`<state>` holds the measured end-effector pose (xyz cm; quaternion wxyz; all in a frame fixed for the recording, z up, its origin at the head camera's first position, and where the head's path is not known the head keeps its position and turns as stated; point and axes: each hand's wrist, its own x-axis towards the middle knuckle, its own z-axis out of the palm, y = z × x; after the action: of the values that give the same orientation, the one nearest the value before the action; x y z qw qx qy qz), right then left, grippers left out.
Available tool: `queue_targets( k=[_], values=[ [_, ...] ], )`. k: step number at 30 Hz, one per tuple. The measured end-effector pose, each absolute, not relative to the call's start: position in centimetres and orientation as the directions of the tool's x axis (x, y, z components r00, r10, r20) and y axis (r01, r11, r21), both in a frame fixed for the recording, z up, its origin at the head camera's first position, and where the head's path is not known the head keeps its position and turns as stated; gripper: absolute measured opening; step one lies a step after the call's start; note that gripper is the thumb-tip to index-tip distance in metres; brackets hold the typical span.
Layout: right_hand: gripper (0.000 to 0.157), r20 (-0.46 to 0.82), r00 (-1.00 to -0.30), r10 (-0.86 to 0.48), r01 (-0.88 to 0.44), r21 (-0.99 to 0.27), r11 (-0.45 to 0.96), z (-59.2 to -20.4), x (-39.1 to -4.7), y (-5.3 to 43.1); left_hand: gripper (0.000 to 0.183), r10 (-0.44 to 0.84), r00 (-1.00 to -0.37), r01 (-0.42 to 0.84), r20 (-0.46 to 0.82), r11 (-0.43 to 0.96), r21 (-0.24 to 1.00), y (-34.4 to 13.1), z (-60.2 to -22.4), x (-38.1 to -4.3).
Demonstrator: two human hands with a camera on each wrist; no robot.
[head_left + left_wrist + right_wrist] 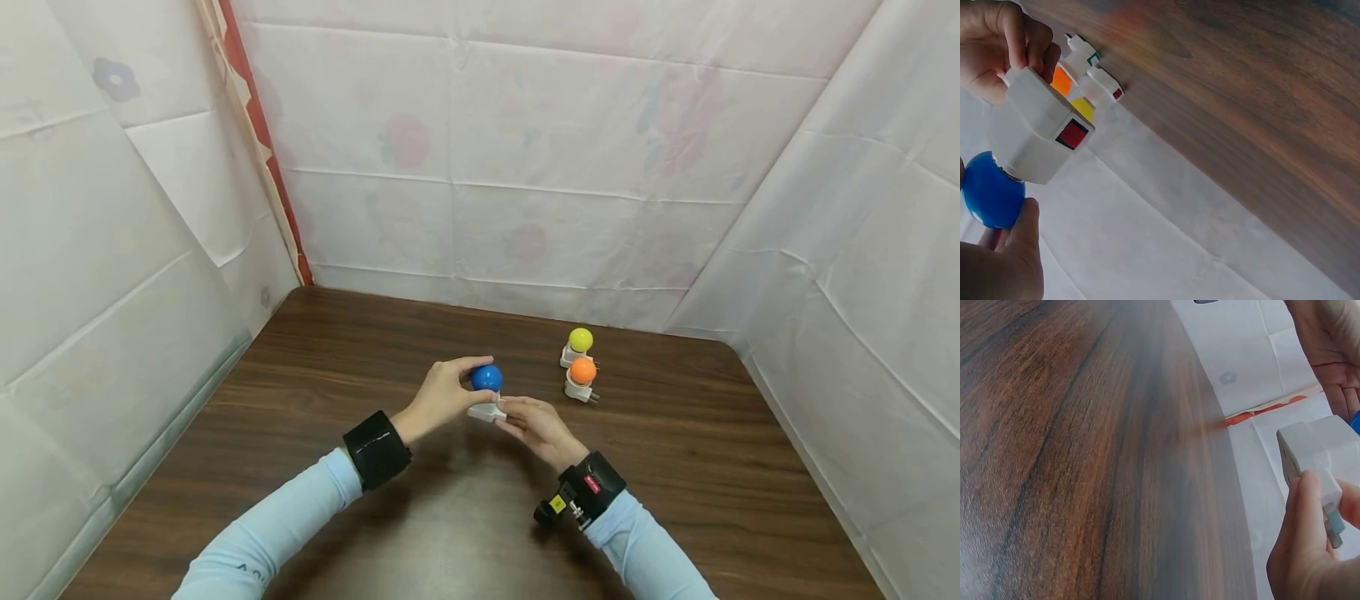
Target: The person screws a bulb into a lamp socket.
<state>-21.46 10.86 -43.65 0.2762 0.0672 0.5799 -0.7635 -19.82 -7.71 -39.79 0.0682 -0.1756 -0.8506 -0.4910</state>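
Note:
A round blue bulb [487, 377] sits in a white plug-in lamp socket [486, 412], held up over the brown table. My left hand [442, 393] grips the bulb between thumb and fingers. From the other side, my right hand [543, 429] pinches the socket at its plug end. In the left wrist view, a red switch [1073, 134] shows on the socket, and a narrow metal band is visible where the blue ball meets it. Metal prongs [1333, 525] stick out beside the right fingers in the right wrist view.
To the right on the wood-grain table [675, 442] lie two similar plug-in sockets, one with an orange bulb [582, 371], the other with a yellow bulb [581, 339] behind it. White sheeting [525, 208] walls the back and both sides.

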Motion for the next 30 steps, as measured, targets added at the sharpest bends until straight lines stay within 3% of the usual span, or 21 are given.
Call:
queue_targets(
  k=[22, 30],
  values=[
    [0.040, -0.421, -0.822, -0.384, 0.504, -0.851, -0.147, -43.4, -21.3, 11.4, 0.047, 0.405, -0.882, 0.384, 0.242, 0.320, 0.866, -8.8, -39.5, -20.2],
    [0.038, -0.400, -0.836, -0.374, 0.486, -0.857, -0.171, -43.5, -21.1, 11.2, 0.048, 0.356, -0.899, 0.386, 0.257, 0.363, 0.848, -8.4, -39.5, -19.9]
  ],
)
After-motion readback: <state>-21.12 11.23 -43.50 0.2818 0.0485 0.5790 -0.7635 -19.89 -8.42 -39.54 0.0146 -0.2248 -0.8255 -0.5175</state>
